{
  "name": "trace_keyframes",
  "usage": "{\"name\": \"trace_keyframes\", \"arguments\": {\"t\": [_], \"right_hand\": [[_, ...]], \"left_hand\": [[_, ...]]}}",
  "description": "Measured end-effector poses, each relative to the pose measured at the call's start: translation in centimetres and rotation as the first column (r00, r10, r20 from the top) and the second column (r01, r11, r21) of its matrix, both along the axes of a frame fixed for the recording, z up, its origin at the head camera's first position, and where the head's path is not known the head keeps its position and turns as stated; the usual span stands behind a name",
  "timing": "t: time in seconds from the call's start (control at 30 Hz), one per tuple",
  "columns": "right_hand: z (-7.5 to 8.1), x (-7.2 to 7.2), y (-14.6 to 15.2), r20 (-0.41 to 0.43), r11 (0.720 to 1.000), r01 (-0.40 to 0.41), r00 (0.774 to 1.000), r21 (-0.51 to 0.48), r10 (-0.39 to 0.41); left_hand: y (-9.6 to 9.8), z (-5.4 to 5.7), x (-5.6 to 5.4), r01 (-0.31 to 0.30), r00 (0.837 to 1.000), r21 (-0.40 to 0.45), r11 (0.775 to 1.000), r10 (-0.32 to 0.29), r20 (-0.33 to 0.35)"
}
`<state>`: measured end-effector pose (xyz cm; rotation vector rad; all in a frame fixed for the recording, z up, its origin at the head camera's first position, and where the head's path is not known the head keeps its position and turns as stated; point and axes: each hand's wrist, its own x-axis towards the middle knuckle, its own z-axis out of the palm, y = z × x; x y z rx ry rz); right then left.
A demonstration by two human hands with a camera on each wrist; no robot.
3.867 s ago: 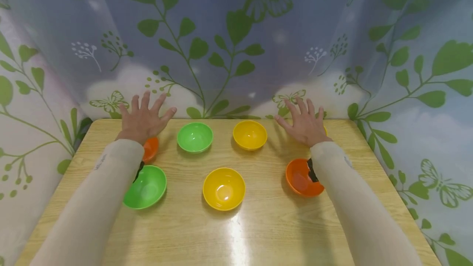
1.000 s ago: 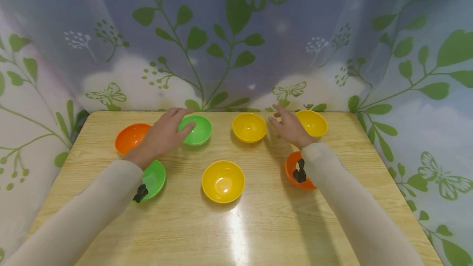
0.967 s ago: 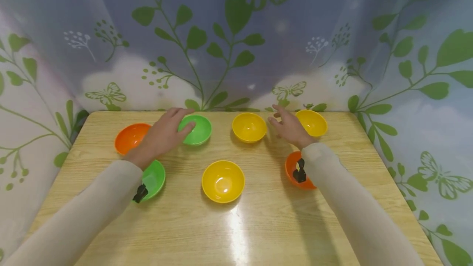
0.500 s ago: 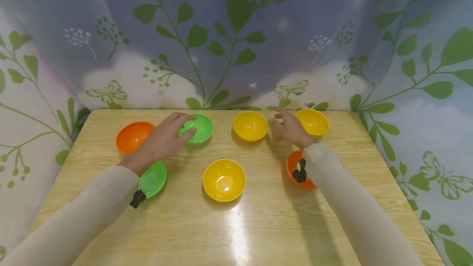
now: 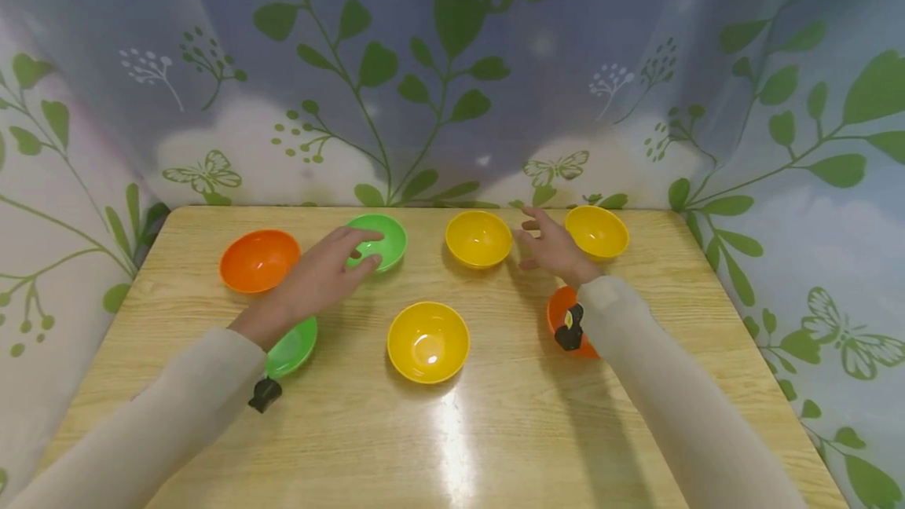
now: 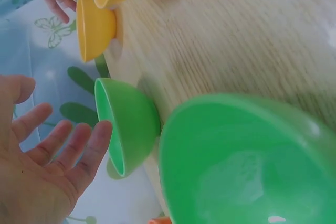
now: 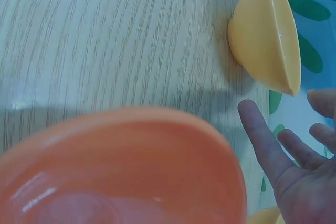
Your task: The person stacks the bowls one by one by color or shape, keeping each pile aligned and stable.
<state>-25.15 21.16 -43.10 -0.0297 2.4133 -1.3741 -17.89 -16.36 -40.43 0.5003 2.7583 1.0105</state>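
My left hand (image 5: 328,273) hovers with relaxed, spread fingers over the near left side of the back green bowl (image 5: 385,246), holding nothing. In the left wrist view that green bowl (image 6: 131,124) stands beyond the fingertips, and a nearer green bowl (image 6: 247,166) fills the lower right. My right hand (image 5: 555,248), fingers loosely extended, is between the back middle yellow bowl (image 5: 478,240) and the back right yellow bowl (image 5: 601,234). A yellow bowl (image 7: 265,35) lies ahead of its fingers in the right wrist view, with an orange bowl (image 7: 131,166) close below.
An orange bowl (image 5: 260,261) sits at the back left. The front row has a green bowl (image 5: 293,348) partly under the left forearm, a yellow bowl (image 5: 428,344), and an orange bowl (image 5: 562,309) partly behind the right wrist. A patterned curtain (image 5: 452,100) hangs behind the wooden table (image 5: 368,446).
Both hands came down from spread, raised positions at the back and turned inward. Over the last second the left hand shifted slightly right and nearer; the right hand barely moved. The bowls stayed put.
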Motion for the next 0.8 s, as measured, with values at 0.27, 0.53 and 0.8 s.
{"name": "trace_keyframes", "arguments": {"t": [0.27,0.53,0.8], "right_hand": [[-0.4,0.0,0.0,0.028,0.998,0.013,1.000,-0.069,-0.011],[-0.6,0.3,-0.1,0.046,0.993,0.035,0.999,-0.117,-0.029],[-0.7,0.3,0.0,0.093,0.979,0.055,0.995,-0.195,-0.038]], "left_hand": [[0.3,-0.3,0.7,-0.008,1.000,0.003,1.000,0.008,0.019],[0.8,-1.1,1.4,0.014,1.000,0.027,1.000,-0.015,0.013],[1.3,-1.9,2.1,0.022,0.999,0.053,0.998,-0.024,0.030]]}}
